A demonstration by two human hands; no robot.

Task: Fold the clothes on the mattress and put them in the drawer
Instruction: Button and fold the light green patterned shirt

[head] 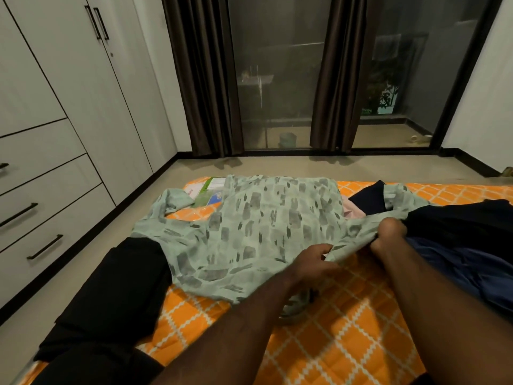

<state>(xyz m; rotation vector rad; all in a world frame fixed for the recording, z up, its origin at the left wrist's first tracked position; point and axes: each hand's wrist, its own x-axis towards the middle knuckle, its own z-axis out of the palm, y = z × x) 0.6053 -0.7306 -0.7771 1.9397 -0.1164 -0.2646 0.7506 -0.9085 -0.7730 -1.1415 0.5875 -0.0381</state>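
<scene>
A pale green shirt with grey brush marks (pixel 249 232) lies spread across the orange patterned mattress (pixel 333 343). My left hand (pixel 313 259) pinches the shirt's near edge at its middle. My right hand (pixel 388 232) grips a bunched fold of the same shirt just to the right. A black garment (pixel 116 295) lies at the mattress's left edge. A dark blue garment (pixel 458 262) and another black one (pixel 455 220) are heaped at the right. White drawers with black handles (pixel 44 218) line the left wall.
A green and white paper packet (pixel 211 190) lies under the shirt's far left corner. A pink cloth (pixel 351 211) shows beside the dark pile. Bare floor runs between the mattress and the wardrobe (pixel 83 93). Dark curtains (pixel 205 79) and glass doors stand behind.
</scene>
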